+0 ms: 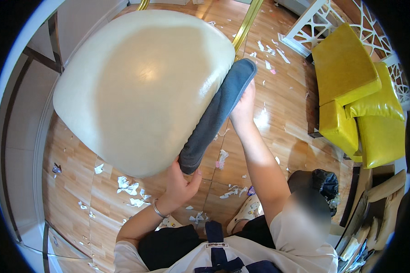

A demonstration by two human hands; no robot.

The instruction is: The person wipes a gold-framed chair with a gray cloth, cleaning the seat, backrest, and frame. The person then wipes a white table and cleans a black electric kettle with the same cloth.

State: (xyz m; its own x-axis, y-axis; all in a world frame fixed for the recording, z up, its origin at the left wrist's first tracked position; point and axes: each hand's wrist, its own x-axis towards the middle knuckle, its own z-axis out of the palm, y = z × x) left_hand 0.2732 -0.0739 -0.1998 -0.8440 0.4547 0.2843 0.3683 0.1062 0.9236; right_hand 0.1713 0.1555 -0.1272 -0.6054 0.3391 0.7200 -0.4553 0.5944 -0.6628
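A cream padded chair seat (146, 91) with gold legs (248, 25) fills the upper left of the head view. Along its right edge lies a long, folded dark grey-blue cloth (218, 111) with a stitched hem at its near end. My left hand (181, 183) pinches that near end, its fingertips partly hidden beneath the seat's edge. Farther up, my right hand (245, 105) grips the cloth from its right side, most of its fingers tucked out of sight behind it. The cloth touches the side of the seat.
Torn white paper scraps (127, 186) litter the wood-look floor (73, 154). At the right stands a yellow sofa (346, 68) by a white lattice screen (314, 22). A bin with a black bag (324, 184) is near my right elbow, beside stacked tan padded pieces (387, 191). A wall runs along the left.
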